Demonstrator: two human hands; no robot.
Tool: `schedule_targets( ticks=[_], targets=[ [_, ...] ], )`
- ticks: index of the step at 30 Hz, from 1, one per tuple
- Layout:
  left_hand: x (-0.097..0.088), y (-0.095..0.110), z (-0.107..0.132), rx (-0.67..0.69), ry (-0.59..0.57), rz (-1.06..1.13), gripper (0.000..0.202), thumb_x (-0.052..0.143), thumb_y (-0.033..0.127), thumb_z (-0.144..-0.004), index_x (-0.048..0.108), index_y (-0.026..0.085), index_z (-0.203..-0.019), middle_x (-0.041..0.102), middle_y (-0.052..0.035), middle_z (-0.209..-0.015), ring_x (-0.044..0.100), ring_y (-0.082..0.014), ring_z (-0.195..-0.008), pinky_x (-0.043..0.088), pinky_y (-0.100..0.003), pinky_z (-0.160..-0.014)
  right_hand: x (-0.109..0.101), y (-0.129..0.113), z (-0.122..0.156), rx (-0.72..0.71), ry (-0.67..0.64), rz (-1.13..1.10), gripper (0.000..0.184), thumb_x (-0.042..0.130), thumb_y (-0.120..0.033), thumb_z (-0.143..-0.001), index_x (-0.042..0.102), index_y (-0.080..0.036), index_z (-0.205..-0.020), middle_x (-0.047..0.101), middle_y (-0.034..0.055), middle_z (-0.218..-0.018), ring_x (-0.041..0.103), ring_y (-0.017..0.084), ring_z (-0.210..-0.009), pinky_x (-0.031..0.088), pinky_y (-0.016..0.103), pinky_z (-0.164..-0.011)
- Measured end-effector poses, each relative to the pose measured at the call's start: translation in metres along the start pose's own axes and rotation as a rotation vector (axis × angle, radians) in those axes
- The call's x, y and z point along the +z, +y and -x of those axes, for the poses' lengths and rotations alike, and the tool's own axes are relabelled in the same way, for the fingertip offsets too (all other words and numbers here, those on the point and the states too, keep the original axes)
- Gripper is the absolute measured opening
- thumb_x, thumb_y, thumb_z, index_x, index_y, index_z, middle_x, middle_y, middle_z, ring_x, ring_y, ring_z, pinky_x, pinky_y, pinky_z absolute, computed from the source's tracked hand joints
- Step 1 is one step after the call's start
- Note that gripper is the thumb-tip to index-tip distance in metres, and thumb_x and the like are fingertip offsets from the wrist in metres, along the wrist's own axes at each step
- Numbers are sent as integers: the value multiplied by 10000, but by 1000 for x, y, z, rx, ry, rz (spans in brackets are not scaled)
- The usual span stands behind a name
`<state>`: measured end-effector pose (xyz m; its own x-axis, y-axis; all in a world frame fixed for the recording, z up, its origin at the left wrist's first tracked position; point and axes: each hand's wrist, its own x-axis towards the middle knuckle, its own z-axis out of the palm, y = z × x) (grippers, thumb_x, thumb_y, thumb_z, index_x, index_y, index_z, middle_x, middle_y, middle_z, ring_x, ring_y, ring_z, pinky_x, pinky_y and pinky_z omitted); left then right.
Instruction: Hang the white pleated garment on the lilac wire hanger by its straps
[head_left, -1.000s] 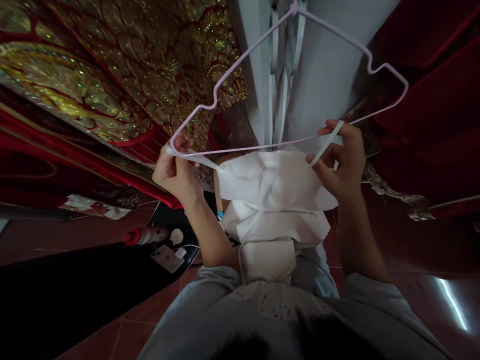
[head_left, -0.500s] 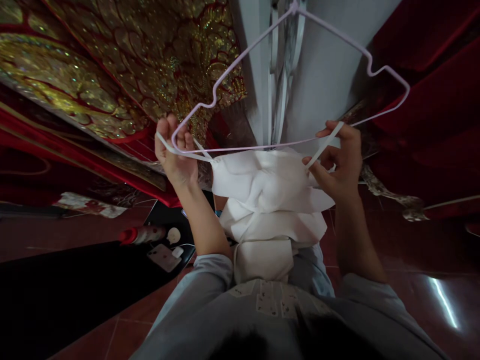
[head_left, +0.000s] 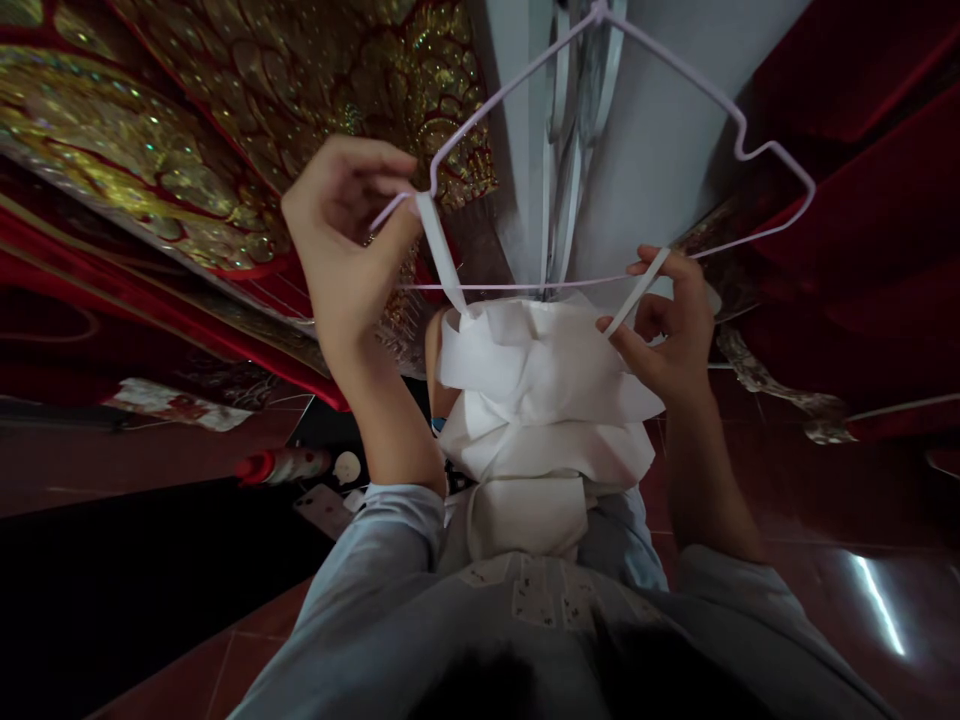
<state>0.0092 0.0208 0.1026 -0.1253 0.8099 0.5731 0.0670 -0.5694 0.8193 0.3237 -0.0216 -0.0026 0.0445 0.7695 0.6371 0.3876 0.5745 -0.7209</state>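
A lilac wire hanger (head_left: 517,95) hangs in front of me, its bottom bar just above a white ruffled garment (head_left: 547,370) with thin straps. My left hand (head_left: 356,235) pinches the left white strap (head_left: 442,250) at the hanger's left notch, and the strap runs taut down to the garment. Behind those fingers the hanger's left end is partly hidden. My right hand (head_left: 667,320) holds the right strap (head_left: 637,292), stretched between thumb and forefinger, beside the hanger's bottom bar. The garment's lower layers fall over my lap.
Gold-sequined red garments (head_left: 360,90) hang at the left, dark red cloth (head_left: 877,220) at the right. A grey panel (head_left: 667,110) with metal bars (head_left: 562,170) stands behind the hanger. At lower left, a red-capped bottle (head_left: 281,466) and a phone (head_left: 324,512) lie on a black surface.
My left hand has moved up and turned over, bringing the left strap from the hanger's lower left corner to its notch. My right hand has barely moved.
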Motion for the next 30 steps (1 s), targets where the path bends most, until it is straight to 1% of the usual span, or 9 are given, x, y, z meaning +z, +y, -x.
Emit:
schedule_targets(
  ticks=[4,7,9,14,17,20,23,27,30],
  targets=[
    [13,-25,18,-170,328,364,279,505,-6,-1154,709,174,-1091,774,21,-862,655,-124,-694,490,-259,-672,3,-2,3,-6,-8,24,754,915,-571,-795,606,-398,-1461,684,39,-1322,324,37,-548,339,256,-460],
    [29,-46,40,-359,410,546,414,422,345,-1245,698,205,-971,751,-14,-819,700,-155,-731,537,-298,-716,4,-3,3,0,-32,48,761,906,-587,-805,592,-402,-1474,696,61,-1372,378,58,-565,396,284,-487],
    [38,-53,50,-373,419,576,484,469,487,-1222,648,222,-860,693,-7,-752,718,-165,-731,567,-311,-744,-1,3,-1,-24,35,58,749,896,-604,-819,593,-402,-1474,697,72,-1377,468,92,-616,455,311,-537],
    [35,-49,52,-254,385,511,499,498,521,-1208,583,230,-811,593,18,-678,687,-161,-664,559,-327,-757,-47,44,-29,-225,557,-19,631,887,-635,-828,691,-359,-1361,640,74,-1275,670,235,-1093,542,331,-708],
    [26,-44,46,-264,367,492,481,489,478,-1217,610,232,-822,613,8,-670,679,-160,-657,506,-317,-707,-73,48,-53,-169,430,-49,635,960,-630,-727,762,-336,-1254,714,64,-1147,680,221,-993,544,354,-711],
    [21,-44,45,-281,348,485,476,545,505,-1194,637,248,-805,631,1,-639,656,-160,-622,443,-304,-594,-79,19,-74,-32,155,56,528,982,-541,-740,779,-276,-1150,760,71,-1015,659,193,-831,533,384,-724],
    [21,-44,47,-280,329,474,440,623,533,-1156,648,267,-806,643,-4,-638,657,-172,-629,432,-317,-566,-73,-15,-90,-65,23,219,412,983,-476,-755,758,-256,-1021,727,56,-938,651,205,-835,540,395,-762],
    [23,-43,49,-289,336,476,438,583,474,-1182,636,264,-802,654,-14,-647,664,-174,-634,428,-321,-575,-59,-29,-84,-287,234,376,386,871,-463,-896,744,-277,-1209,686,102,-1176,677,301,-1142,580,492,-1005],
    [27,-44,49,-317,350,482,463,537,447,-1198,629,256,-786,647,-14,-646,670,-176,-639,448,-317,-607,-43,-27,-60,-389,403,355,283,714,-459,-1017,738,-337,-1271,664,94,-1178,671,323,-1173,598,511,-958]
  ],
)
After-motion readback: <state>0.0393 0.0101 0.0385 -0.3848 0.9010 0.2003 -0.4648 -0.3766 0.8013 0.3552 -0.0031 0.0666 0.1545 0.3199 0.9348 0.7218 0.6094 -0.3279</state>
